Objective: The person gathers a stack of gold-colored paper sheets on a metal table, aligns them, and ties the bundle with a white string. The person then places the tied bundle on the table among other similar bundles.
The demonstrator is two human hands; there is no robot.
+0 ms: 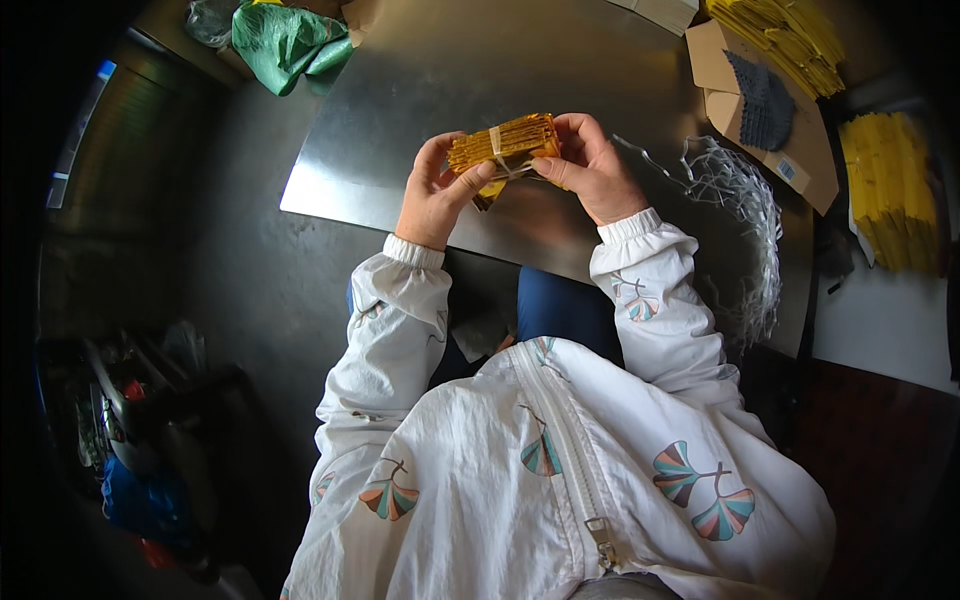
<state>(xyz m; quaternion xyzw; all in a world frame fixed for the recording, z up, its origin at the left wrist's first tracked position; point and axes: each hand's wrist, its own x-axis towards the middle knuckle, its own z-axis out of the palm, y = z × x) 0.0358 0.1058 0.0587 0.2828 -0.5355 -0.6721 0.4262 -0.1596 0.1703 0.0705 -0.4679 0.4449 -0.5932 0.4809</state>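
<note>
A thick bundle of shiny gold paper sheets (518,136) is held up over the near part of the metal table. A thin pale strip (497,142) runs around its middle, crossing near the lower side. My left hand (437,190) grips the bundle's left end, thumb along the lower edge and fingers behind. My right hand (594,172) closes on the right end, its thumb pressed near the strip. The fingers behind the bundle are partly hidden. A small gold piece hangs below the bundle by my left thumb.
On the table (420,80), white stringy strips (745,190) lie right of my right hand. Behind them stands an open cardboard box (715,70) with a dark grey zigzag-edged cloth (765,100). Yellow stacks (890,190) sit far right. A green plastic bag (285,48) is at the far left.
</note>
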